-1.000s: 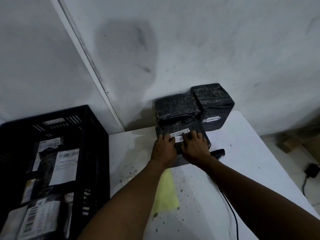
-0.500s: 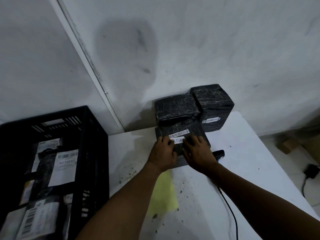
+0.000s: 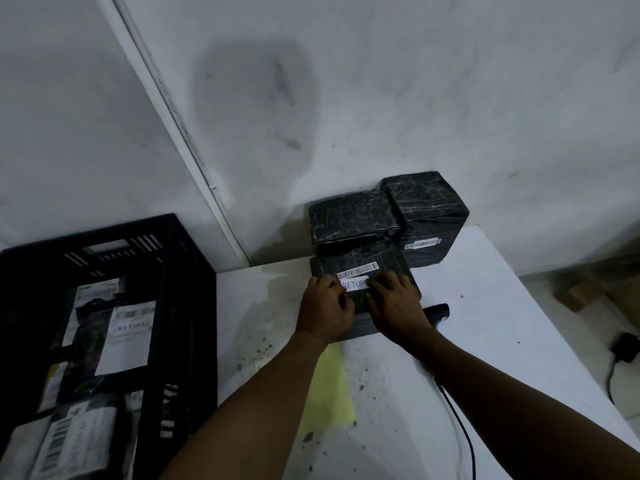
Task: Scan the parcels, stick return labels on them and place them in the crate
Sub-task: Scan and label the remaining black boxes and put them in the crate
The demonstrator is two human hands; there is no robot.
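Black slatted crate [image 3: 180, 306] at left, beside the white surface [image 3: 485, 341]; inside, several dark wrapped parcels [image 3: 86, 368] lying flat, white barcode labels up, one sheet [image 3: 130, 337] marked RETURN in handwriting. On the surface, flat black parcel [image 3: 391, 268] near the wall, barcode strip [image 3: 357, 270] on top, white return label [image 3: 355, 284] just below it. Left hand [image 3: 323, 310] resting on the parcel, fingers [image 3: 320, 284] loosely bent, tips touching the label's left end. Right hand [image 3: 398, 306] flat on the parcel, fingers [image 3: 389, 280] straight, pressing down over the label's right end. Nothing gripped by either hand. Two more black wrapped parcels behind, against the wall: a low one [image 3: 353, 216] on the flat parcel's far edge, a taller box [image 3: 429, 216] to its right. Black scanner [image 3: 438, 311] just right of the right wrist, cable [image 3: 460, 424] trailing toward the near edge. Yellow sheet [image 3: 329, 389] under the left forearm.
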